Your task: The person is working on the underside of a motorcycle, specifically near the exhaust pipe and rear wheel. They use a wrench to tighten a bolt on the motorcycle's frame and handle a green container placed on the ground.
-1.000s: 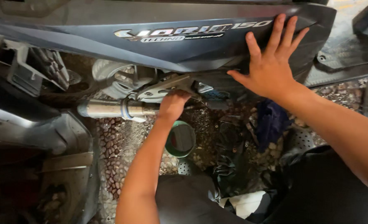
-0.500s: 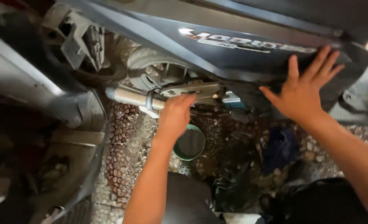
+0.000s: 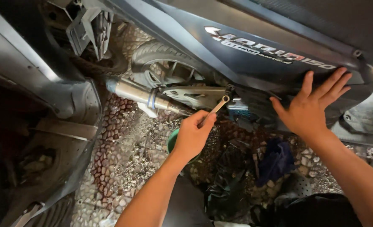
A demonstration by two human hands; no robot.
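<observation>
One green bowl (image 3: 172,141) under wrench-holding left hand (image 3: 193,135)

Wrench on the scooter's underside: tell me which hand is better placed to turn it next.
Left. The left hand already grips the wrench, its ring end at the engine. The right hand lies flat against the side panel, apart from the wrench.

The left hand (image 3: 193,136) hides most of the green bowl (image 3: 172,141).

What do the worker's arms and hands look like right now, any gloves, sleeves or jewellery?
Both the left hand and the right hand are bare: no gloves, and no rings or watch visible. Both forearms are uncovered as far as the frame shows, with no sleeve in view. No markings or bandages can be seen.
</observation>
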